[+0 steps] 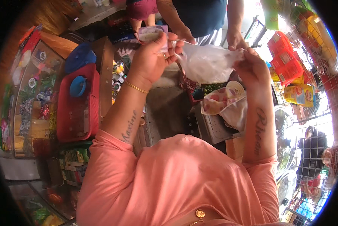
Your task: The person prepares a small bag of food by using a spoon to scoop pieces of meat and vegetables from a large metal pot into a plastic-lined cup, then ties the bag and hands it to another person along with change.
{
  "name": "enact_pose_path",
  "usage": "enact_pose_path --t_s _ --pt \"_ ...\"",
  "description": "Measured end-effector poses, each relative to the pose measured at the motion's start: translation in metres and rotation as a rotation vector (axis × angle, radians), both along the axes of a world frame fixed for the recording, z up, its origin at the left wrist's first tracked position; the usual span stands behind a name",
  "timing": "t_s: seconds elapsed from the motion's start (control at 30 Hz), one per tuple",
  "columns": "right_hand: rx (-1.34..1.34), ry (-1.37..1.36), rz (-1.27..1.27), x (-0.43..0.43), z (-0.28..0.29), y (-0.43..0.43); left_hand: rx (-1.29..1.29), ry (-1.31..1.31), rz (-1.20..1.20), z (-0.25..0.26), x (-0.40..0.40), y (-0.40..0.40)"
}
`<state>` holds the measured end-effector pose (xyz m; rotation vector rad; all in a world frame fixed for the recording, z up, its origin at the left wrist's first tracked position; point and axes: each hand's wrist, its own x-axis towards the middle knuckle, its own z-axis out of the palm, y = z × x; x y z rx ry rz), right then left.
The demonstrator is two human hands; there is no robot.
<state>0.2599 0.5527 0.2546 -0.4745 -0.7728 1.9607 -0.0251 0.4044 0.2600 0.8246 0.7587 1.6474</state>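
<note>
A translucent white plastic bag [210,63] is stretched between my two raised hands. My left hand [153,58] pinches its left end between the fingers, and my right hand [253,66] grips the gathered right end. Something bulky and pale fills the bag, but its contents cannot be made out. Behind my left thumb is a flat purple-and-white paper [152,32] that looks like a banknote; whether I hold it is unclear. Facing me, another person's hand [235,39] reaches close to the bag's right end, and that person's other hand [186,34] hangs just behind its left end.
A red plastic basket [94,113] with a blue bowl [78,86] stands left, beside a glass display case [30,99]. Cans [118,76] line a shelf. Red packets [285,62] hang on the wire grille [307,113] at right. A patterned plastic bag [218,101] lies below my right hand.
</note>
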Motion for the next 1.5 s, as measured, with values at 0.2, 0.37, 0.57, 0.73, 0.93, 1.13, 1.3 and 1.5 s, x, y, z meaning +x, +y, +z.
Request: enact_pose_path --t_s 0.2,0.37,0.57,0.73,0.93,1.13,1.3,1.5 --pt "-0.023 0.002 -0.082 -0.019 0.001 0.005 -0.019 0.04 -0.073 -0.012 -0.008 0.02" --pt "0.2 -0.254 -0.201 -0.008 -0.059 0.047 -0.2 0.155 0.166 -0.041 -0.042 0.035" --pt "0.131 -0.378 -0.424 -0.058 -0.071 0.067 -0.292 0.155 0.106 -0.1 -0.122 0.073" --pt "0.56 -0.676 -0.588 -0.18 -0.087 0.0 -0.202 0.753 -0.383 -0.106 -0.172 0.112" --pt "0.534 -0.646 0.268 -0.307 -0.087 0.055 -0.406 0.919 -0.484 -0.089 -0.206 0.131" --pt "0.336 -0.488 0.253 -0.422 -0.091 0.07 -0.214 1.115 0.387 -0.075 -0.284 0.109" --pt "0.487 -0.483 0.54 -0.512 -0.067 0.058 -0.377 1.194 0.781 -0.057 -0.326 0.056" --pt "1.735 0.008 0.359 -0.636 -0.071 0.026 -0.677 0.818 1.467 -0.05 -0.338 -0.042"
